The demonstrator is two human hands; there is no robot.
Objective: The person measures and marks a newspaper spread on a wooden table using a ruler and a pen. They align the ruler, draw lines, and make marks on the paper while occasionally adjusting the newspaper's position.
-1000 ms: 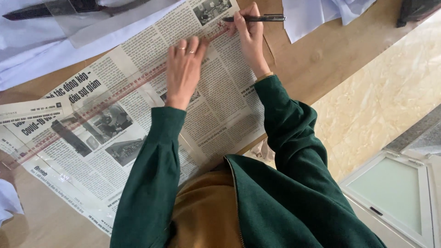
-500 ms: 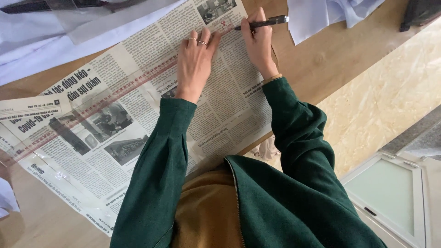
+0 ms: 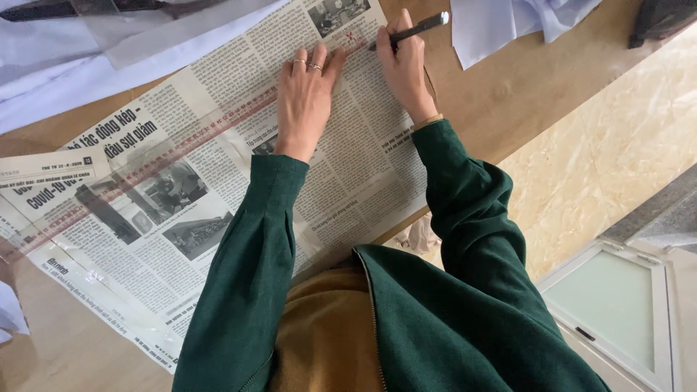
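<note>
A newspaper (image 3: 181, 196) lies spread on a wooden table (image 3: 479, 109). Across it runs a long clear ruler (image 3: 145, 174) with a reddish edge. My left hand (image 3: 305, 101) lies flat on the ruler and paper, fingers together, rings on two fingers. My right hand (image 3: 403, 65) holds a black pen (image 3: 410, 30), its tip touching the paper beside a small red mark near the ruler's right end. Both arms wear dark green sleeves.
White fabric (image 3: 87, 58) lies along the table's far left, with a dark long object (image 3: 80, 9) on it. More white cloth (image 3: 508, 22) sits at the top right. A pale stone floor (image 3: 602, 167) and a white framed panel (image 3: 617, 312) lie to the right.
The view has shifted so both hands sit lower in frame. My right hand has tilted the pen and brought its tip down onto the paper by the ruler.
</note>
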